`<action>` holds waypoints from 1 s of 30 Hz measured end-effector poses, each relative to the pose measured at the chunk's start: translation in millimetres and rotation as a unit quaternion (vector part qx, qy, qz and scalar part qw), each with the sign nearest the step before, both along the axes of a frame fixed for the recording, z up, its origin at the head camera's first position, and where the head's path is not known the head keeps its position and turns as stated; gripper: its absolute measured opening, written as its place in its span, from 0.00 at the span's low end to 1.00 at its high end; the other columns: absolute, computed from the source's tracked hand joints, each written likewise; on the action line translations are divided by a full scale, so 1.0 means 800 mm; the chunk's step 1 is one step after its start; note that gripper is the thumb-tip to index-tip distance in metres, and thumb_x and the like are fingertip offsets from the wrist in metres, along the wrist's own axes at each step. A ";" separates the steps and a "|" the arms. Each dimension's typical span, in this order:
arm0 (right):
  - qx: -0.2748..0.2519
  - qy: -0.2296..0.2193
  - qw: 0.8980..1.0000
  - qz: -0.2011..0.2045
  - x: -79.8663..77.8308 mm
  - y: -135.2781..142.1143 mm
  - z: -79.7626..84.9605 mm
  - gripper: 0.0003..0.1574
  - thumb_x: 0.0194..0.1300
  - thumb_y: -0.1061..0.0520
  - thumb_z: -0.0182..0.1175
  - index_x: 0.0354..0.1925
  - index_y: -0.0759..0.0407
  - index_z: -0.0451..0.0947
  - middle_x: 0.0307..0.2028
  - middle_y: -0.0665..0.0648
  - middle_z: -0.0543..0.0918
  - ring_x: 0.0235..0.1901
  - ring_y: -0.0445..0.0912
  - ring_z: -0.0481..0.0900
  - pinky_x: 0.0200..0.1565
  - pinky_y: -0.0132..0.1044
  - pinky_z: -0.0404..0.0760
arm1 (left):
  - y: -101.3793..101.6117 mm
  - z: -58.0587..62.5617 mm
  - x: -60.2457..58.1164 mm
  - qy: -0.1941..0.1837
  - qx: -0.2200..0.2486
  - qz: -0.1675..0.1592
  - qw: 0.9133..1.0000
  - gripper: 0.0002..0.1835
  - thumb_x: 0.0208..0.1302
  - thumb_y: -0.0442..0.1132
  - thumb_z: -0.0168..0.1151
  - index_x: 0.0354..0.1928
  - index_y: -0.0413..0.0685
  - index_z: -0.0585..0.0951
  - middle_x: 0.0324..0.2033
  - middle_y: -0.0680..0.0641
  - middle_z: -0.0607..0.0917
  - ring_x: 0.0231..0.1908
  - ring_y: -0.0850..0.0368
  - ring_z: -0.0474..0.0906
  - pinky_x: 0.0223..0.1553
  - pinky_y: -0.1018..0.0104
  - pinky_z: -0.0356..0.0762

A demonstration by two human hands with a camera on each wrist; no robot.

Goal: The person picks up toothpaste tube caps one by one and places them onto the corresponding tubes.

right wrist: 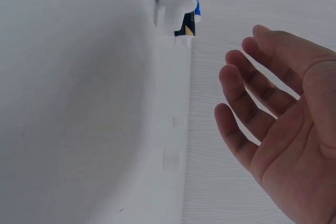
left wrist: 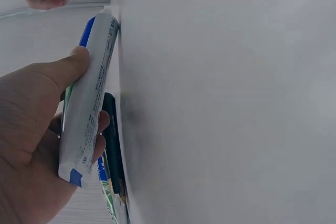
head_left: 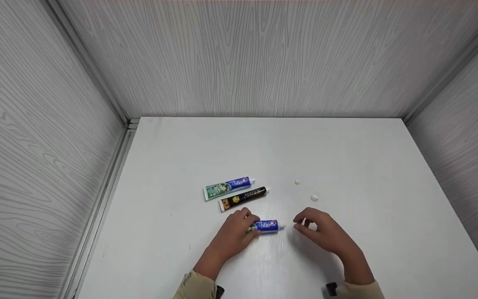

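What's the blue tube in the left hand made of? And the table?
The held tube: probably plastic or laminate, with a soft sheen; print marks its smooth skin. The table: smooth, white, slightly glossy since light shines off it; maybe coated board.

Left hand (head_left: 235, 232) gripping, thumb opposite curled fingers. Right hand (head_left: 324, 230) free, fingers loosely bent and slightly spread.

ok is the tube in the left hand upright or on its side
On its side: the left hand holds the tube sideways, tip facing the right hand.
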State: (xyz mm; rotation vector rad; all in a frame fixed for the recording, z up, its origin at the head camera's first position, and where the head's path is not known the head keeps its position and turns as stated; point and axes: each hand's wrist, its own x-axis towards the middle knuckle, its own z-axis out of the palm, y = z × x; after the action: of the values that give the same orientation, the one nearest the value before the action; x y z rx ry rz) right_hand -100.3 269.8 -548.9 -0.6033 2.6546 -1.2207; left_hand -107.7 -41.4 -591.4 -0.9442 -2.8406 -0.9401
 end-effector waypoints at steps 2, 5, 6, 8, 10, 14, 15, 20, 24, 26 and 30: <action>-0.001 -0.001 1.000 0.001 0.000 0.000 0.000 0.06 0.76 0.53 0.66 0.47 0.52 0.86 0.42 0.41 0.87 0.40 0.39 0.83 0.49 0.49 0.84 | 0.000 0.000 0.000 -0.007 -0.002 0.003 1.000 0.19 0.73 0.47 0.70 0.60 0.49 0.83 0.47 0.50 0.81 0.44 0.58 0.75 0.50 0.58 0.77; -0.002 -0.003 1.000 0.002 0.000 -0.001 0.000 0.06 0.76 0.52 0.66 0.47 0.52 0.86 0.42 0.42 0.87 0.40 0.39 0.83 0.48 0.48 0.84 | 0.001 -0.001 0.000 -0.014 -0.012 0.007 1.000 0.19 0.71 0.45 0.72 0.60 0.49 0.83 0.47 0.51 0.81 0.44 0.58 0.75 0.51 0.58 0.78; -0.002 -0.003 1.000 0.002 -0.001 -0.001 0.000 0.06 0.76 0.52 0.66 0.47 0.52 0.86 0.42 0.42 0.87 0.40 0.39 0.84 0.48 0.48 0.84 | 0.001 -0.001 -0.001 -0.017 -0.014 0.007 1.000 0.19 0.71 0.45 0.72 0.60 0.50 0.83 0.47 0.51 0.81 0.44 0.58 0.75 0.51 0.58 0.78; -0.004 -0.004 1.000 0.002 -0.001 0.000 0.001 0.06 0.76 0.52 0.67 0.46 0.51 0.86 0.42 0.42 0.87 0.40 0.39 0.84 0.47 0.48 0.84 | 0.001 -0.001 -0.001 -0.023 -0.018 0.007 1.000 0.19 0.71 0.44 0.72 0.60 0.50 0.83 0.47 0.51 0.81 0.44 0.59 0.75 0.51 0.58 0.78; -0.006 -0.004 1.000 0.002 -0.002 0.000 0.001 0.06 0.76 0.52 0.67 0.46 0.51 0.87 0.42 0.42 0.87 0.40 0.39 0.84 0.47 0.47 0.84 | 0.001 0.000 -0.001 -0.026 -0.021 0.007 0.999 0.19 0.71 0.44 0.72 0.60 0.50 0.83 0.47 0.51 0.81 0.44 0.59 0.75 0.50 0.59 0.78; -0.009 0.002 1.000 0.002 -0.002 0.000 0.000 0.04 0.76 0.52 0.67 0.46 0.48 0.87 0.42 0.42 0.87 0.40 0.39 0.84 0.47 0.47 0.84 | 0.001 0.003 -0.002 -0.029 -0.028 0.007 0.999 0.19 0.72 0.45 0.71 0.60 0.49 0.83 0.46 0.50 0.81 0.44 0.59 0.74 0.49 0.59 0.78; -0.009 0.003 1.000 0.003 -0.002 0.000 0.000 0.04 0.76 0.53 0.67 0.47 0.48 0.86 0.42 0.42 0.87 0.40 0.39 0.84 0.47 0.48 0.84 | 0.001 0.004 -0.002 -0.026 -0.030 0.006 0.999 0.19 0.72 0.45 0.71 0.60 0.49 0.83 0.46 0.50 0.81 0.44 0.59 0.74 0.49 0.59 0.78; -0.005 0.010 1.000 -0.001 -0.002 0.001 -0.002 0.06 0.76 0.54 0.67 0.47 0.53 0.86 0.43 0.42 0.87 0.40 0.39 0.83 0.49 0.49 0.84 | 0.001 0.008 -0.004 -0.015 -0.035 0.004 0.999 0.17 0.73 0.45 0.70 0.58 0.47 0.84 0.45 0.49 0.83 0.43 0.57 0.75 0.49 0.56 0.78; 0.005 0.016 1.000 -0.017 -0.002 0.003 -0.002 0.06 0.75 0.55 0.67 0.48 0.54 0.86 0.43 0.41 0.87 0.40 0.38 0.83 0.49 0.50 0.83 | 0.002 0.011 -0.005 -0.010 -0.033 0.002 0.999 0.17 0.73 0.46 0.69 0.58 0.46 0.85 0.44 0.48 0.83 0.43 0.55 0.76 0.49 0.55 0.78; 0.009 0.020 0.999 -0.027 -0.003 0.003 -0.002 0.06 0.75 0.54 0.68 0.48 0.53 0.86 0.43 0.42 0.87 0.40 0.38 0.83 0.49 0.51 0.83 | 0.003 0.012 -0.005 -0.009 -0.031 0.002 0.999 0.17 0.73 0.46 0.69 0.58 0.46 0.85 0.44 0.48 0.83 0.43 0.55 0.77 0.49 0.55 0.78; 0.017 0.024 0.998 -0.047 -0.004 0.005 -0.002 0.07 0.74 0.55 0.68 0.48 0.54 0.86 0.44 0.43 0.86 0.40 0.39 0.83 0.50 0.52 0.84 | 0.003 0.013 -0.006 -0.014 -0.024 0.005 1.000 0.17 0.73 0.46 0.69 0.58 0.46 0.85 0.45 0.48 0.83 0.44 0.54 0.77 0.51 0.54 0.78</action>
State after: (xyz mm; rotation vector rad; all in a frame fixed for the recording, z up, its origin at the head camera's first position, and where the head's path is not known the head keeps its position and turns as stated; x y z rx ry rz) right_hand -103.7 273.7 -550.5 -0.5132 2.7668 -1.1970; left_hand -112.4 -38.9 -581.3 -0.9269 -2.9015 -0.8941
